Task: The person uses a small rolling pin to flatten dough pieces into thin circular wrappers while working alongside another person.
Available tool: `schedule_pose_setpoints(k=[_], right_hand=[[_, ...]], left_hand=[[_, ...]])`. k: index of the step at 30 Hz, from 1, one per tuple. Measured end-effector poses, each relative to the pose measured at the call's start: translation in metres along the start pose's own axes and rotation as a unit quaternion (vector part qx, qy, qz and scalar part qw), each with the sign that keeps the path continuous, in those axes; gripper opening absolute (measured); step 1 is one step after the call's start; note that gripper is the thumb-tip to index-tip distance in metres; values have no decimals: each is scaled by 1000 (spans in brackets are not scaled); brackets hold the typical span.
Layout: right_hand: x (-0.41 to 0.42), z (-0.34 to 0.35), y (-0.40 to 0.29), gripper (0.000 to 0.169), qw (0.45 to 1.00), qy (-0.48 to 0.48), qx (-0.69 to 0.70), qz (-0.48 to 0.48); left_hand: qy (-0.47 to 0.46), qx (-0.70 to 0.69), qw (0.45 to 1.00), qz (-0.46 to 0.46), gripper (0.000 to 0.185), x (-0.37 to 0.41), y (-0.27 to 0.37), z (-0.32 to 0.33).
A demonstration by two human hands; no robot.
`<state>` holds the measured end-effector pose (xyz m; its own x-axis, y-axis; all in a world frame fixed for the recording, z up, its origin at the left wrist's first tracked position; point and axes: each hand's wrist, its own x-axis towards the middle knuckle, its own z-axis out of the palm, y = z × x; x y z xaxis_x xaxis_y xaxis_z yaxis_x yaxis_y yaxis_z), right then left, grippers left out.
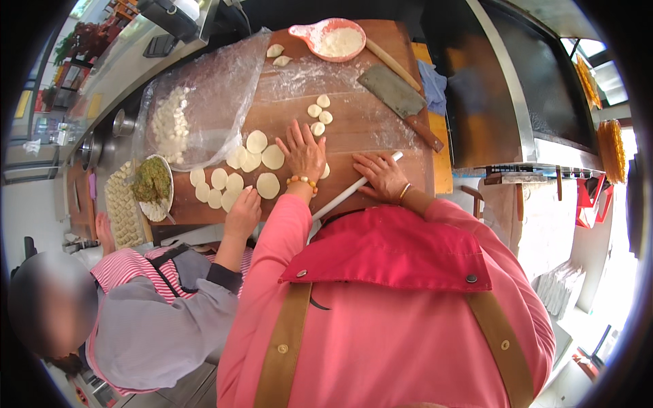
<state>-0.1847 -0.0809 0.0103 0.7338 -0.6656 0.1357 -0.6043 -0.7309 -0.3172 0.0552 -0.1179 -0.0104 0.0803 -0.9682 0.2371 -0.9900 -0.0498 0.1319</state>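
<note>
My left hand (304,157) lies palm down with fingers spread over the floured wooden board (285,102), between the rolled dough wrappers (268,185) and several small dough balls (322,101). One dough ball (325,171) shows partly beside its wrist; whether something lies beneath the palm is hidden. My right hand (380,176) rests over a white rolling pin (341,200) near the board's front edge; its grip is not clear. A plastic sheet (214,92) covers many pale dough pieces (171,122). Two shaped dumplings (275,50) sit at the back.
A co-worker's hand (245,209) touches the wrappers at left, near a plate of green filling (153,183) and a tray of dumplings (122,204). A cleaver (393,92), a wooden rolling pin (393,65) and a pink flour bowl (339,43) lie at back right.
</note>
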Motion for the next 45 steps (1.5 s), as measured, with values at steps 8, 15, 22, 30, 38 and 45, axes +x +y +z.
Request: schedule_pose_setpoints(k=[8, 15, 22, 30, 38, 45], right_hand=[[1, -1, -1, 61, 1000, -8, -1, 11], [2, -1, 2, 60, 1000, -9, 7, 5], [-1, 4, 6, 44, 999, 29, 13, -21], [0, 14, 11, 32, 999, 47, 24, -10], [4, 28, 21, 52, 995, -95, -21, -8], [21, 18, 7, 55, 997, 29, -63, 41]], left_hand=[[-35, -25, 999, 15, 60, -3, 10, -7], [-54, -15, 998, -11, 56, 3, 12, -11], [4, -106, 994, -40, 13, 16, -8, -10], [-162, -262, 951, -8, 17, -21, -16, -37], [-217, -282, 934, -32, 14, -35, -13, -19], [-220, -366, 904, -20, 11, -21, -13, -16]])
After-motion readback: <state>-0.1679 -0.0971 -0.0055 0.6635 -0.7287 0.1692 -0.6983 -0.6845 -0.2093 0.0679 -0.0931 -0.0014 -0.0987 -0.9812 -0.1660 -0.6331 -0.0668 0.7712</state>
